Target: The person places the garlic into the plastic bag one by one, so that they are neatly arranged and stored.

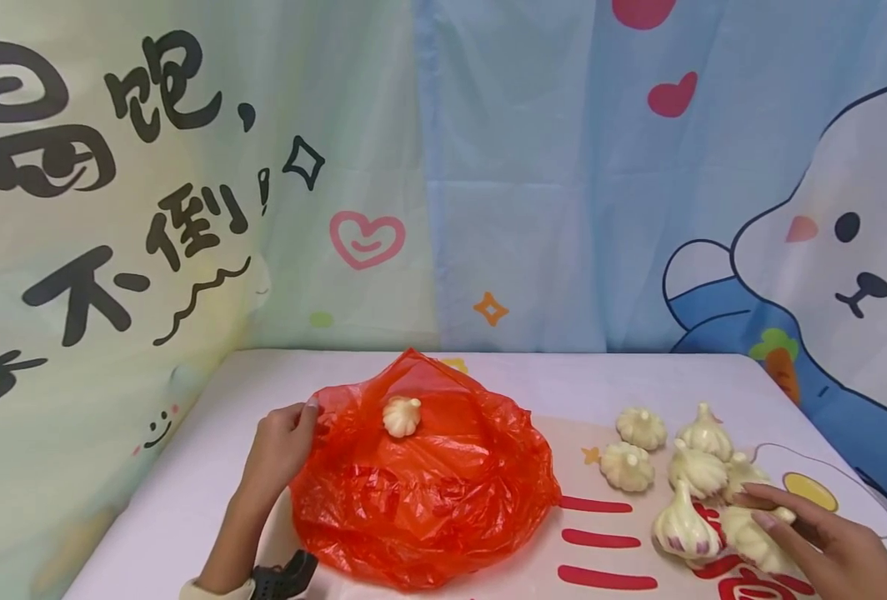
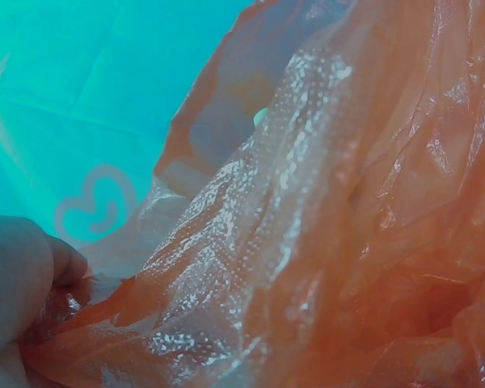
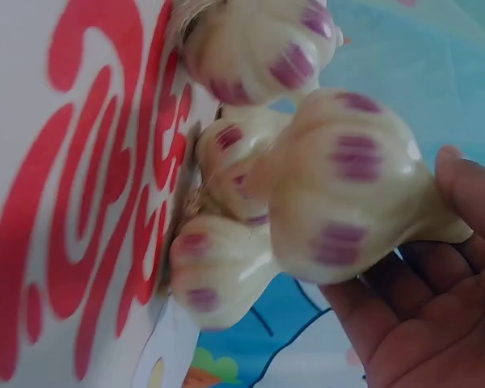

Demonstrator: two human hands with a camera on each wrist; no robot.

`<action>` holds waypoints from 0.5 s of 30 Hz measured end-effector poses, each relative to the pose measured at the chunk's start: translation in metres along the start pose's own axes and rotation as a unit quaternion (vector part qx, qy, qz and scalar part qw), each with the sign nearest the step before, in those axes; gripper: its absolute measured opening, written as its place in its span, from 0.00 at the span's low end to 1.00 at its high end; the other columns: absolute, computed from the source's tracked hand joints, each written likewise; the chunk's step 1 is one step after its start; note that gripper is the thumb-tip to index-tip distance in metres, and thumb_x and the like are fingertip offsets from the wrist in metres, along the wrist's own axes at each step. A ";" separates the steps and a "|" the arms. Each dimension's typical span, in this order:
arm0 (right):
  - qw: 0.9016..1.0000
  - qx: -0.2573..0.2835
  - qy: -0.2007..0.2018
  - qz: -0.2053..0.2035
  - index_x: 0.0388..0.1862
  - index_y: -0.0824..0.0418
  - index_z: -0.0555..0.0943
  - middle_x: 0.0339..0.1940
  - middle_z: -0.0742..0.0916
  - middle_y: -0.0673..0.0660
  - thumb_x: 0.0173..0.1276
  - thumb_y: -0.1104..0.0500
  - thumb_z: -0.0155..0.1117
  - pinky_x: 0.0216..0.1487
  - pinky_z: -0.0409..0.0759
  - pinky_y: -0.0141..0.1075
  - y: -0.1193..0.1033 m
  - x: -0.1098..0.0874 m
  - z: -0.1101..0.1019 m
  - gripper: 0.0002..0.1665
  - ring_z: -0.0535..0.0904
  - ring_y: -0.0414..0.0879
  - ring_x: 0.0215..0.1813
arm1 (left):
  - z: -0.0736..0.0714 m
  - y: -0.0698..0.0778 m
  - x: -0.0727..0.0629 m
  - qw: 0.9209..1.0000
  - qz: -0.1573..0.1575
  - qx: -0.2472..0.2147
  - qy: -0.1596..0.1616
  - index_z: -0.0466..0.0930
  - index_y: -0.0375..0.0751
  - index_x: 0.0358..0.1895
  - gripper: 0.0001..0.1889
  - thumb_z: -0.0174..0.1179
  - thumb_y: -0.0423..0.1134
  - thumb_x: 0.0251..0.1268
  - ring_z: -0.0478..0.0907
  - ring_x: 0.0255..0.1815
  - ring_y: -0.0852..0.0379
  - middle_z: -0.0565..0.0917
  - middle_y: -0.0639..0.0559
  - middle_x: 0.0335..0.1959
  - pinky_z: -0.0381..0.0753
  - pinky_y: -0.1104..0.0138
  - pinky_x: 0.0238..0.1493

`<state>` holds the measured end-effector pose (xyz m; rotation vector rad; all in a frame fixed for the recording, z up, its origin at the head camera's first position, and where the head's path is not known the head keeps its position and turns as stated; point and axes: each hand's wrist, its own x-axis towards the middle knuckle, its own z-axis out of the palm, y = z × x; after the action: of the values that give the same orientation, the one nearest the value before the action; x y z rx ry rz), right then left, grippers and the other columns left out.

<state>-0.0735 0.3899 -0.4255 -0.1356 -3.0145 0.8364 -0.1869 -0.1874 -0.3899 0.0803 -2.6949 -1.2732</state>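
Observation:
My left hand pinches the left edge of a crumpled red plastic bag that spreads over the table. One pale garlic bulb lies against the red film near the bag's far side. In the left wrist view the thumb and fingers grip the gathered film. At the right, my right hand holds a garlic bulb with purple patches by its stem end, thumb on one side and fingers on the other. Several more garlic bulbs cluster just beyond that hand.
Two garlic bulbs sit a little left of the cluster. A printed mat with red strokes lies on the white table. Behind hangs a curtain with cartoon prints. A black wrist device is on the left forearm.

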 end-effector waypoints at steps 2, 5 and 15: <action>1.000 0.010 0.019 -0.013 0.63 0.70 0.71 0.55 0.78 0.74 0.78 0.49 0.50 0.44 0.78 0.56 -0.007 0.000 0.001 0.27 0.72 0.73 0.54 | 0.000 -0.001 0.000 1.000 0.001 -0.001 -0.001 0.83 0.34 0.47 0.23 0.44 0.48 0.78 0.78 0.30 0.51 0.84 0.44 0.33 0.81 0.64 0.34; 0.998 0.026 0.048 -0.028 0.60 0.67 0.74 0.51 0.81 0.69 0.77 0.51 0.52 0.36 0.83 0.41 -0.019 0.000 0.002 0.23 0.79 0.59 0.44 | 0.000 -0.001 0.000 1.000 0.002 0.000 0.000 0.83 0.34 0.46 0.23 0.44 0.49 0.78 0.77 0.30 0.51 0.84 0.45 0.32 0.81 0.64 0.33; 0.984 0.069 0.124 -0.108 0.47 0.60 0.81 0.44 0.87 0.53 0.70 0.62 0.62 0.30 0.76 0.24 -0.052 0.009 0.009 0.08 0.73 0.23 0.35 | 0.000 -0.001 -0.001 1.000 -0.004 -0.017 0.000 0.84 0.37 0.40 0.24 0.43 0.52 0.77 0.78 0.28 0.49 0.84 0.46 0.30 0.80 0.66 0.31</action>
<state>-0.0871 0.3416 -0.4063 0.0820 -2.6714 0.9260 -0.1861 -0.1878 -0.3911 0.0882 -2.6746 -1.3198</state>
